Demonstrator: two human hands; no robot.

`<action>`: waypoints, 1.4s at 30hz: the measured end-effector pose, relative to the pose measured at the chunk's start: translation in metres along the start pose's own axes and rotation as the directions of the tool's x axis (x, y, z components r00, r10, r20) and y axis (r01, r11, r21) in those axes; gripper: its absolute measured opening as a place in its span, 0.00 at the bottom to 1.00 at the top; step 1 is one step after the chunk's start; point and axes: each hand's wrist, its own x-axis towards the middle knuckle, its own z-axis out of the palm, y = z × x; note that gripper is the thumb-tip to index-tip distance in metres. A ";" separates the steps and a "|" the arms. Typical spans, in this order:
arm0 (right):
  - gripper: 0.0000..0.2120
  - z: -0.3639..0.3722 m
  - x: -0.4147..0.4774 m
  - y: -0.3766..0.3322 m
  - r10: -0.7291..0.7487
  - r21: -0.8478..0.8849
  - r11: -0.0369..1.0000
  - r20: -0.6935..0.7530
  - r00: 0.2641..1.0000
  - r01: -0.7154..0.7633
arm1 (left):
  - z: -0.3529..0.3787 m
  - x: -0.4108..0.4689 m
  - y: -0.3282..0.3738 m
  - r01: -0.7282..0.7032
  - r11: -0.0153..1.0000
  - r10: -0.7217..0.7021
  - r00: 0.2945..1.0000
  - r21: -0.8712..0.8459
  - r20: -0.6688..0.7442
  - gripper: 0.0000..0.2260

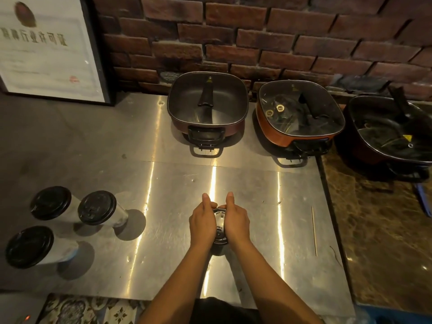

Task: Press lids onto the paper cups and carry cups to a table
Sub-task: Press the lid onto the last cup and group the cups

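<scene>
Where apparently plastic, hands [219, 222] cupping lid [220, 226]

Left hand [203, 224]: my palm turned inward, fingers curled, thumb sticking up and forward.
Right hand [236, 222]: mirrors it, palm inward, thumb raised.
Spacing: my hands sit close together, thumbs nearly parallel.
Arms: both forearms bare, reaching forward and converging toward the wrists.
</scene>
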 end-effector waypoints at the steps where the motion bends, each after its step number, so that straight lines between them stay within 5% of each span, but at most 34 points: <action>1: 0.32 0.000 0.000 0.000 0.011 0.010 1.000 0.000 1.000 -0.011 | -0.001 0.000 0.001 0.003 1.000 -0.003 1.000 0.007 -0.002 0.27; 5: 0.33 0.001 -0.003 0.001 0.062 0.062 0.996 -0.001 0.998 -0.061 | -0.003 -0.001 0.010 -0.023 1.000 0.022 1.000 0.019 0.018 0.28; 11: 0.30 -0.001 -0.025 0.034 0.178 0.313 0.937 -0.046 0.983 -0.155 | -0.005 0.001 0.020 -0.307 0.938 0.324 0.941 0.158 -0.093 0.26; 17: 0.35 -0.013 -0.030 0.042 0.252 0.402 0.886 -0.001 0.968 -0.230 | -0.006 0.006 0.022 -0.412 0.877 0.438 0.897 0.249 -0.058 0.24; 21: 0.32 -0.031 -0.024 0.029 0.136 0.303 0.948 -0.090 0.987 -0.103 | -0.014 -0.002 0.016 -0.357 0.928 0.368 0.922 0.104 -0.124 0.22; 27: 0.28 -0.031 -0.014 -0.001 -0.122 0.070 0.990 -0.050 0.991 0.125 | -0.004 -0.022 -0.003 -0.035 0.995 0.029 0.998 -0.088 -0.063 0.25; 32: 0.30 -0.022 -0.012 0.002 -0.084 0.033 0.996 0.002 0.996 0.084 | 0.015 -0.032 -0.011 0.078 0.983 -0.091 0.993 -0.165 -0.078 0.28; 42: 0.31 -0.017 -0.010 0.009 0.032 0.119 0.993 -0.049 0.998 -0.025 | 0.016 -0.023 -0.013 0.057 0.982 -0.071 0.995 -0.180 -0.072 0.18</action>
